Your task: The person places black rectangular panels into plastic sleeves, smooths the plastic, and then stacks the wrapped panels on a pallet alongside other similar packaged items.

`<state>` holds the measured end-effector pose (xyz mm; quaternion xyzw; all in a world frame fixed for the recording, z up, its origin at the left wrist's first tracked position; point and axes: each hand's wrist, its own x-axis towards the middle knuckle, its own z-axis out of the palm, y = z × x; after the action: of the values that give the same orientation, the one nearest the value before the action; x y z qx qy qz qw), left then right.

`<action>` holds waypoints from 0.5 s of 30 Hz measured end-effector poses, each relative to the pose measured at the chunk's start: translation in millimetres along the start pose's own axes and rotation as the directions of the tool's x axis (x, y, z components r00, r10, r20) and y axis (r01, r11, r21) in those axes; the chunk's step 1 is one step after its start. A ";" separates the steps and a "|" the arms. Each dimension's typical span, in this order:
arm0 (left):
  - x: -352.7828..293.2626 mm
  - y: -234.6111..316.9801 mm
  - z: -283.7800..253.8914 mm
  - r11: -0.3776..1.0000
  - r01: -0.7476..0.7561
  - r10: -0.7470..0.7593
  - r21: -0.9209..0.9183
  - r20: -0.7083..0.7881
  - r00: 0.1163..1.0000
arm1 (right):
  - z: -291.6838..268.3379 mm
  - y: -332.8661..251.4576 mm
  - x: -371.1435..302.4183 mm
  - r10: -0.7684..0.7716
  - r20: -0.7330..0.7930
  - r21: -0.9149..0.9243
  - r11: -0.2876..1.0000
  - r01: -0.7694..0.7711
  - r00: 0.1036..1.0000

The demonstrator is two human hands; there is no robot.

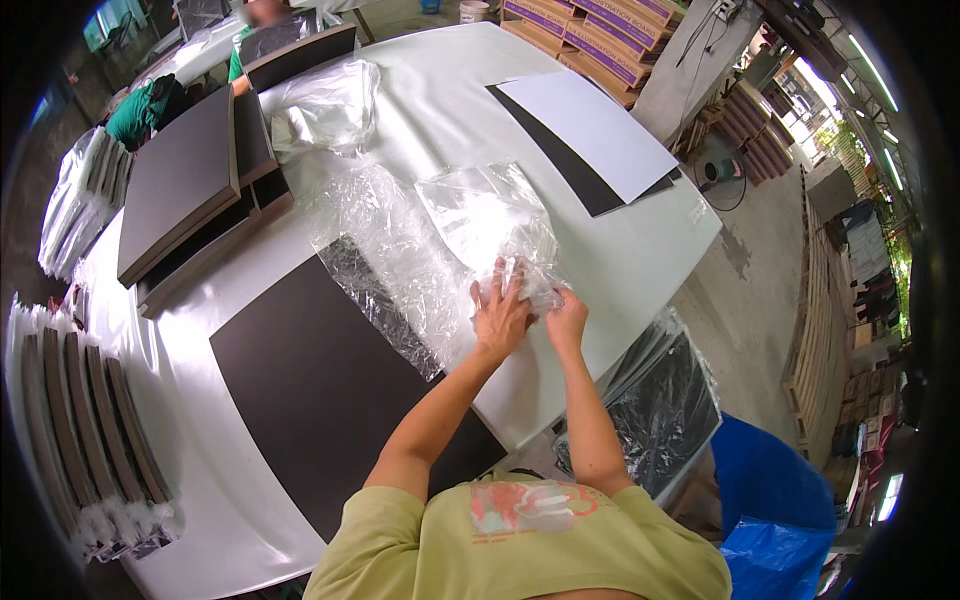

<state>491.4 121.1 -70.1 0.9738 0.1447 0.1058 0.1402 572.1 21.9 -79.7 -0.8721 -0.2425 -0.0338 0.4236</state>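
Head | left hand (502, 315): grip spread on clear plastic (488, 215) | right hand (567, 318): grip pinching it | lettered cartons (606, 45) beyond

The left hand (501, 315) lies on clear plastic (480, 215); the right hand (567, 318) pinches its edge; black board (310, 370) sits on the bench (640, 260).

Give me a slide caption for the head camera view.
Left hand spread on clear plastic, right hand pinching its edge, near a large dark board on a white table.
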 end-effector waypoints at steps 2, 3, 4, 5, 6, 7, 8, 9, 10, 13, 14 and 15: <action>5.6 6.8 -6.8 0.999 0.052 -0.052 0.015 0.038 0.998 | -3.6 -0.5 6.5 0.095 0.064 0.089 0.991 -0.101 0.993; 9.6 10.2 -7.8 0.997 0.073 -0.074 0.022 0.059 0.996 | -8.2 1.1 9.8 0.102 0.080 0.135 0.984 -0.112 0.992; 15.2 7.7 -1.0 0.991 0.082 -0.090 0.106 0.074 0.993 | -13.9 -2.6 9.8 0.109 0.102 0.177 0.976 -0.126 0.989; 23.2 -0.2 12.4 0.977 0.094 -0.113 0.190 0.091 0.989 | -23.0 -16.7 7.3 0.014 0.113 0.163 0.986 -0.033 0.993; 31.4 -6.2 27.3 0.958 0.100 -0.134 0.269 0.110 0.985 | -37.7 -37.8 4.3 -0.075 0.125 0.146 0.988 0.057 0.989; 39.0 -5.8 39.1 0.952 0.094 -0.130 0.290 0.107 0.986 | -51.7 -51.3 1.9 -0.152 0.127 0.124 0.983 0.136 0.980; 48.1 -5.3 50.1 0.947 0.092 -0.126 0.307 0.095 0.987 | -60.0 -57.1 -2.2 -0.193 0.161 0.135 0.976 0.172 0.968; 59.6 -3.9 65.7 0.943 0.085 -0.119 0.322 0.086 0.989 | -66.9 -60.3 -11.0 -0.231 0.191 0.144 0.968 0.205 0.954; 77.7 -34.1 112.0 0.816 0.040 -0.179 -0.576 -0.187 0.966 | -68.4 -87.5 -21.7 -0.328 0.246 0.182 0.940 0.289 0.912; 133.2 -102.7 175.1 -0.412 -0.480 -0.290 -0.775 -0.387 0.875 | -92.0 -143.1 -36.4 -0.446 0.426 0.341 0.885 0.317 0.787; 149.0 -119.3 171.6 -0.633 -0.468 -0.301 -0.617 -0.360 0.883 | -110.6 -154.3 -37.4 -0.505 0.467 0.382 0.856 0.349 0.726; 160.6 -133.1 171.6 -0.808 -0.418 -0.299 -0.414 -0.324 0.898 | -127.1 -157.7 -38.6 -0.552 0.506 0.421 0.829 0.369 0.663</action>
<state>650.5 251.8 -245.0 0.1035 -0.1571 0.3646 0.9120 485.5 -6.7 105.2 -0.6738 -0.5823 0.1761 0.4195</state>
